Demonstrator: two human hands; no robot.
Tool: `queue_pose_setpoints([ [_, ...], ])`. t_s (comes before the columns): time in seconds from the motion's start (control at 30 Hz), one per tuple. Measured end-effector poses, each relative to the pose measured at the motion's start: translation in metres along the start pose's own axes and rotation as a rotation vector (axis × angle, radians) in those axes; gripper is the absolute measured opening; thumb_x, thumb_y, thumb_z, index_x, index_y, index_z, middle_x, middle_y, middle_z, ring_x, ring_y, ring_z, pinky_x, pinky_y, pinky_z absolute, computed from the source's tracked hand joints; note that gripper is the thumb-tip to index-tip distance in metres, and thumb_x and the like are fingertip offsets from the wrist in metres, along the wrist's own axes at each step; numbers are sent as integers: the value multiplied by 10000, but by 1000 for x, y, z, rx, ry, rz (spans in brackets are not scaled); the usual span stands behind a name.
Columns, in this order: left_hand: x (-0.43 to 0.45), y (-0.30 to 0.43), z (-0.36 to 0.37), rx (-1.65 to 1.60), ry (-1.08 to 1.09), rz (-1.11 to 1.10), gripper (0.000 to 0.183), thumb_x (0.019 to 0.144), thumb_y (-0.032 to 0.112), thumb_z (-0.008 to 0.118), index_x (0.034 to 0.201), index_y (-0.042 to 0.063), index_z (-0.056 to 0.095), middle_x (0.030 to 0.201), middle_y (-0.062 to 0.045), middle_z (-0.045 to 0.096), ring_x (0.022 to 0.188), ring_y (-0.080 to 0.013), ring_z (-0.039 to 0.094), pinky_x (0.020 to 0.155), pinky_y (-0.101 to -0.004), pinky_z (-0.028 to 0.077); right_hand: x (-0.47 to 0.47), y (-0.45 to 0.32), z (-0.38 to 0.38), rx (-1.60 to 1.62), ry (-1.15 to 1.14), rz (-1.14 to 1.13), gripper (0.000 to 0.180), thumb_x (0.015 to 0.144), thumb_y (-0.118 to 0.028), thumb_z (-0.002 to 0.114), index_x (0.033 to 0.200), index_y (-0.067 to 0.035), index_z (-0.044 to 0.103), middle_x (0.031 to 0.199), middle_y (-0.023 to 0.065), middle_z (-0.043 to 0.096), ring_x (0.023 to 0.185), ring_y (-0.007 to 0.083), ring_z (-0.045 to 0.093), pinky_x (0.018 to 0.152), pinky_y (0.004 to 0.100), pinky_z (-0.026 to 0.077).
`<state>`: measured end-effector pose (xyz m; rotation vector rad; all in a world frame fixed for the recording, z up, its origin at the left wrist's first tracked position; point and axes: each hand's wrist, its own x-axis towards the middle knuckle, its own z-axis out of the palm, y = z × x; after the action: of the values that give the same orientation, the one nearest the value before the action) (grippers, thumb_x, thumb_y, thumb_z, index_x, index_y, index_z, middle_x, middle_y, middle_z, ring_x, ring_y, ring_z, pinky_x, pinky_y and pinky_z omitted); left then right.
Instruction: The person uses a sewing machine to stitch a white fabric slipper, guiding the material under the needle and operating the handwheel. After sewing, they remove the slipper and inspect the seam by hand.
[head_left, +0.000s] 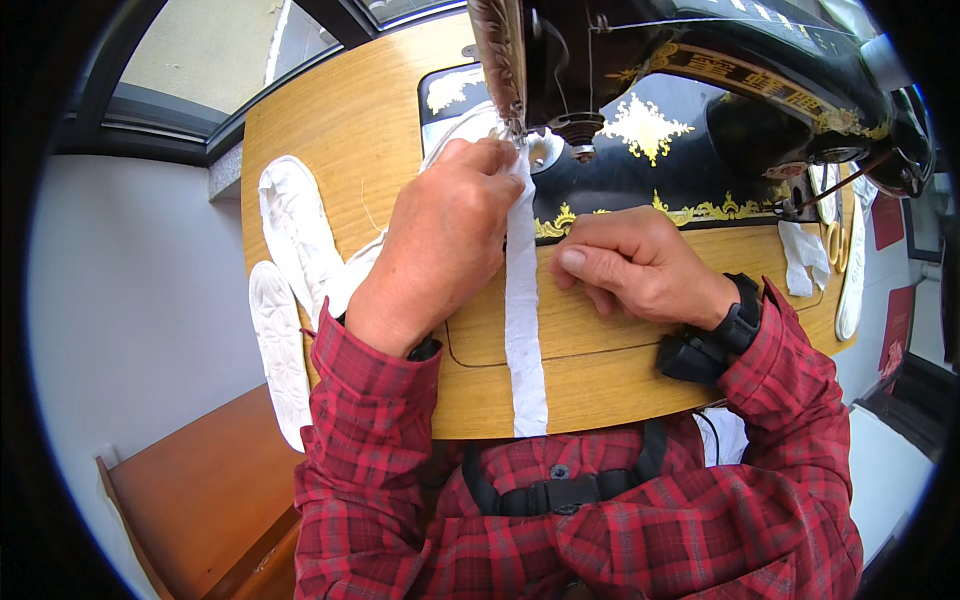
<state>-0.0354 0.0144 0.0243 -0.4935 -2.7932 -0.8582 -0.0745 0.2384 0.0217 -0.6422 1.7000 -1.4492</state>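
Observation:
My left hand (450, 232) is up at the needle of a black sewing machine (720, 97). Its fingers grip a white cloth insole (469, 131), mostly hidden behind the hand, beside the presser foot (516, 133). From under those fingertips a long white fabric strip (525, 322) runs down over the wooden table to its front edge. My right hand (637, 262) is loosely closed to the right of the strip, apart from it, near the gold-patterned machine bed (645, 191). Nothing shows in its fingers.
White insoles (289, 217) and a quilted one (277, 337) overlap the table's left edge. At the right lie a cloth scrap (804, 259), scissors with yellow handles (838, 244) and a further white insole (850, 296). A window (217, 67) borders the back left.

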Motion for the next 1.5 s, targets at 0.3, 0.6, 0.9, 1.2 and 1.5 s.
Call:
queue_pose_setpoints([
  [0.3,2,-4,-2,-46,20,-16,310,769,-185,623,1037,-66,722,1111,-205,700,1021,-383,689,868,-382,565,0,2,-4,49,-16,-6,313,1041,-187,591,805,18,610,594,33,538,514,109,519,504,295,407],
  [0.6,3,-1,-2,-4,-8,-22,281,773,-141,704,1034,-45,748,1071,-203,685,948,-366,699,819,-369,562,0,8,-8,-39,-60,-114,253,1065,-130,536,942,39,677,802,55,627,539,94,579,474,249,436],
  [0.9,5,2,0,8,9,-56,219,743,-82,669,933,-16,755,1062,-177,689,976,-376,664,806,-422,564,0,4,-5,2,12,-81,282,1027,-183,613,841,28,631,624,65,556,537,146,515,524,332,419],
  [1.2,6,0,0,17,21,-54,222,743,-84,661,929,-15,761,1074,-199,682,997,-388,662,811,-422,564,4,3,-3,-63,9,-122,286,1014,-185,621,842,43,619,653,102,557,594,202,532,581,366,432],
  [1.5,6,-5,7,46,48,-27,206,812,-85,691,994,-18,761,1022,-189,664,923,-360,683,783,-393,546,2,-2,-7,47,-9,56,299,1018,-170,602,784,16,609,609,55,548,546,158,533,547,326,423],
])
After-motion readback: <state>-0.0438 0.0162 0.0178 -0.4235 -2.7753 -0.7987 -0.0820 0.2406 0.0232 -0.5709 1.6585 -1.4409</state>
